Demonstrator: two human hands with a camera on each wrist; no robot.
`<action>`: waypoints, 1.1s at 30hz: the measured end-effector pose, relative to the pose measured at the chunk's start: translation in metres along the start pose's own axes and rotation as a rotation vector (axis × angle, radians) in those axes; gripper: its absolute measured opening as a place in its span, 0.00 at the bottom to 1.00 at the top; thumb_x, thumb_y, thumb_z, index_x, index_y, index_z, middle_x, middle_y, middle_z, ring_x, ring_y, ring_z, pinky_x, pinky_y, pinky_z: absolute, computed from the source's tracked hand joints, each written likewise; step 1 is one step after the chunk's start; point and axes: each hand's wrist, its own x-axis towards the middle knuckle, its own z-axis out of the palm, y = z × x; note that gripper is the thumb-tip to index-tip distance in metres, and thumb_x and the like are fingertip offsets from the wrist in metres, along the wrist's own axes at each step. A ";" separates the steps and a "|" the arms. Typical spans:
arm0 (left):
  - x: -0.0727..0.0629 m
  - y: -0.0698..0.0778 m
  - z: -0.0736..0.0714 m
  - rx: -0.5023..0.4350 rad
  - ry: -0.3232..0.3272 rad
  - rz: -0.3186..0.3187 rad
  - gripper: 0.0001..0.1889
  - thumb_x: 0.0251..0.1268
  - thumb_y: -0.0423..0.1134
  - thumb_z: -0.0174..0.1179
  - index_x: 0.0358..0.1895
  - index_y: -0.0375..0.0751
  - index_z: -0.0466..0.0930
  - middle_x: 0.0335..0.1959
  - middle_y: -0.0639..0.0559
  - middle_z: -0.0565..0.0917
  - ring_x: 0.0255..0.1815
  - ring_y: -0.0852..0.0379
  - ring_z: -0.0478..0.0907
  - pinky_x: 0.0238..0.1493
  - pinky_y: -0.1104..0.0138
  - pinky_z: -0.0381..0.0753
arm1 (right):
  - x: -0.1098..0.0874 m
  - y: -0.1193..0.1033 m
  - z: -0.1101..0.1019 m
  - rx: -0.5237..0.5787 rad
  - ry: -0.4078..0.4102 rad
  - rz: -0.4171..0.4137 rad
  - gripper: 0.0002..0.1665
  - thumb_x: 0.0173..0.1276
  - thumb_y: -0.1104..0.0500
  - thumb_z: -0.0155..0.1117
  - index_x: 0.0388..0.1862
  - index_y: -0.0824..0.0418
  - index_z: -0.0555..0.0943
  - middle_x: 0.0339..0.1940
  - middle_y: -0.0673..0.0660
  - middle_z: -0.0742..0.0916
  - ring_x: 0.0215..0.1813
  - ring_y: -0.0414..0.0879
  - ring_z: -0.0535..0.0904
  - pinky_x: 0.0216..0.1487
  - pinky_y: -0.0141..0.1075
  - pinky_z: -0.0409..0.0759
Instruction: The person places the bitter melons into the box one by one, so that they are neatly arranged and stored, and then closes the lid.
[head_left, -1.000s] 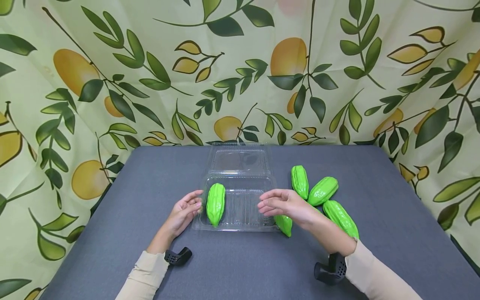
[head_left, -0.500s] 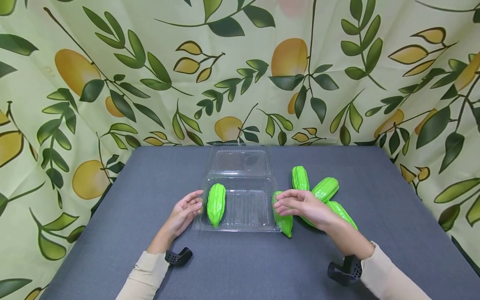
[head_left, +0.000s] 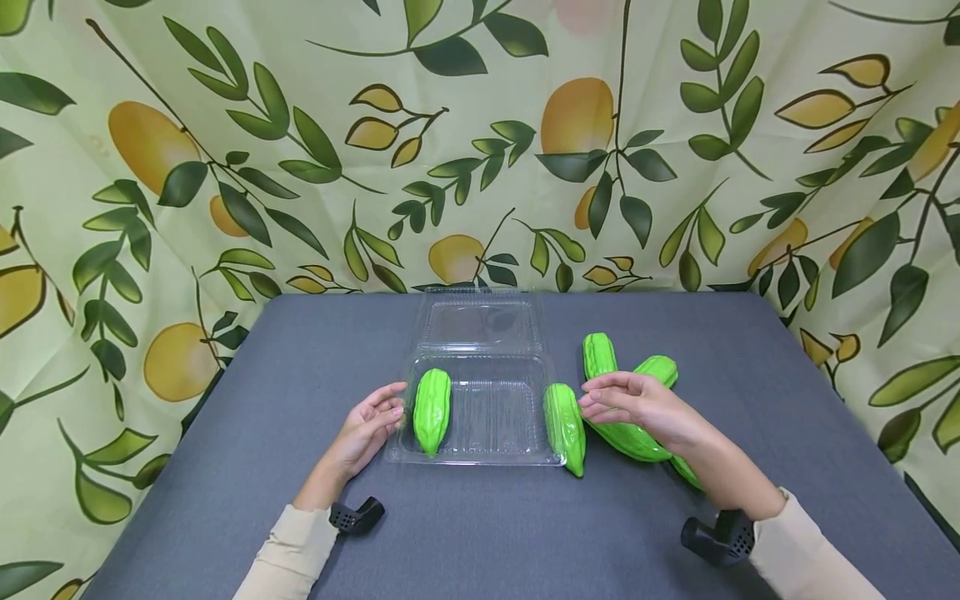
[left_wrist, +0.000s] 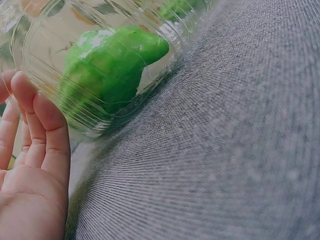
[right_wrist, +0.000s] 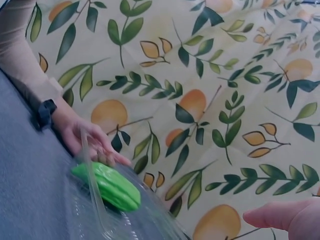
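Note:
A clear plastic clamshell container [head_left: 491, 417] lies with its lid folded back. Inside, along the left wall, is a ridged green bitter melon [head_left: 432, 412]. My left hand [head_left: 367, 429] rests at the left side of the container, fingers loosely bent near the rim; the left wrist view shows its fingertips by the clear wall, with the melon [left_wrist: 105, 70] behind it. A second bitter melon [head_left: 567, 433] lies at the right rim, partly seen through plastic. Just right of it my right hand [head_left: 648, 412] hovers with relaxed fingers, holding nothing and hiding parts of the melons below.
More bitter melons cluster right of the container: a far one [head_left: 598, 354], one behind my right hand [head_left: 660, 368], one in front of it [head_left: 637, 446] and one by the wrist [head_left: 686, 473]. The grey table [head_left: 480, 533] meets a leaf-patterned curtain [head_left: 480, 167] at the back.
My right hand has moved right, from over the container's right edge to over the loose melons, uncovering the one at the rim. My left hand has stayed in place.

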 end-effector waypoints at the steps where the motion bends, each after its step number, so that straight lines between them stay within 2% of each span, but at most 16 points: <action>1: 0.000 0.000 0.000 -0.001 -0.002 0.001 0.19 0.69 0.25 0.47 0.58 0.48 0.70 0.38 0.63 0.78 0.34 0.70 0.74 0.39 0.78 0.76 | -0.001 0.000 -0.002 -0.003 0.003 0.005 0.29 0.74 0.57 0.53 0.60 0.81 0.65 0.40 0.45 0.86 0.46 0.38 0.85 0.52 0.32 0.83; 21: 0.000 0.000 -0.001 0.001 -0.019 0.004 0.19 0.69 0.26 0.47 0.58 0.48 0.70 0.39 0.63 0.78 0.35 0.71 0.75 0.40 0.78 0.77 | -0.017 0.012 -0.036 -0.071 0.063 0.059 0.33 0.75 0.55 0.53 0.63 0.82 0.62 0.45 0.52 0.86 0.47 0.36 0.85 0.52 0.30 0.83; 33: 0.000 0.000 0.000 0.015 0.001 -0.007 0.18 0.69 0.26 0.48 0.56 0.50 0.71 0.40 0.63 0.79 0.38 0.71 0.76 0.41 0.78 0.78 | -0.031 0.022 -0.061 -0.097 0.083 0.067 0.31 0.76 0.56 0.50 0.63 0.83 0.61 0.42 0.43 0.87 0.46 0.34 0.85 0.50 0.28 0.83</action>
